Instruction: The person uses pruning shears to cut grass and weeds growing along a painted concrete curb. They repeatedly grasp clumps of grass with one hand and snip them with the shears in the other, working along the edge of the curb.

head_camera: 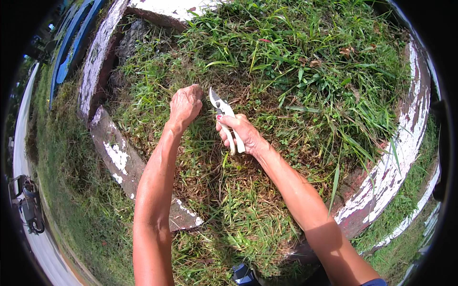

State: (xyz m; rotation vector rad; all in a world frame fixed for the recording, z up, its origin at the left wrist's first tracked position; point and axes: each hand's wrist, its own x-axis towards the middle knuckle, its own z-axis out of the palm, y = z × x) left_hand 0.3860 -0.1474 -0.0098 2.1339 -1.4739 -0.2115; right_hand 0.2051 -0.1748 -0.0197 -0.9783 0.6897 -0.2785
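Note:
My right hand (238,132) is wrapped around a pair of pruning shears (225,111) with white handles, its pointed blades aimed up and away from me. Just left of the blade tips, my left hand (186,103) is curled with its knuckles up, low over the grass; its fingertips are hidden, so whether it grips anything does not show. Around both hands lie short green grass and dry brown clippings (247,93). Longer grass blades (311,82) stand beyond and to the right of the shears.
Low borders with peeling white paint curve along the right (397,168) and left (116,153). A grey rock (134,39) sits at the upper left, near blue bars (75,46). A motorcycle (30,205) stands on the pavement at far left. A shoe (243,275) shows below.

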